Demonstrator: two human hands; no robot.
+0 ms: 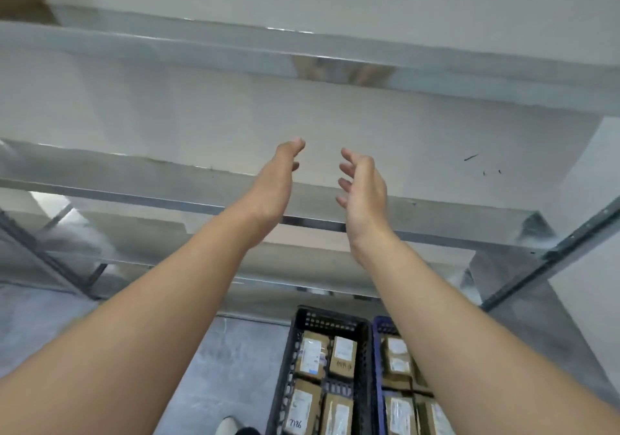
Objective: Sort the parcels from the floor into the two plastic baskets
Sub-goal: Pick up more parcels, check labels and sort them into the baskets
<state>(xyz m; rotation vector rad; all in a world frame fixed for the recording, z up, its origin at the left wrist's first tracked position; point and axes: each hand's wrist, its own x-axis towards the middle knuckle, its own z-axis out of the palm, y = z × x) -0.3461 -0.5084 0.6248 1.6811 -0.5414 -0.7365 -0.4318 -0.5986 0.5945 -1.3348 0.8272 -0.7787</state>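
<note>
Two bare forearms reach forward and up, palms facing each other, in front of a grey metal shelving unit (pixel 235 204). The left hand (pixel 278 179) and the right hand (pixel 364 189) are near each other but apart, and both are released and holding nothing. The right hand's fingers (pixel 345 166) are loosely bent and spread, while most of the left hand's fingers are hidden behind its edge. Below the arms, on the grey concrete floor (pixel 218 367), a black perforated plastic basket (pixel 330 319) stands just beside a blue perforated plastic basket (pixel 380 325) on its right. Brown cardboard parcels (pixel 342 357) with white labels lie packed in rows in both baskets (one at the black basket's near left corner bears a handwritten number). The right forearm covers part of the blue basket. A light shoe (pixel 228 426) shows at the bottom edge.
</note>
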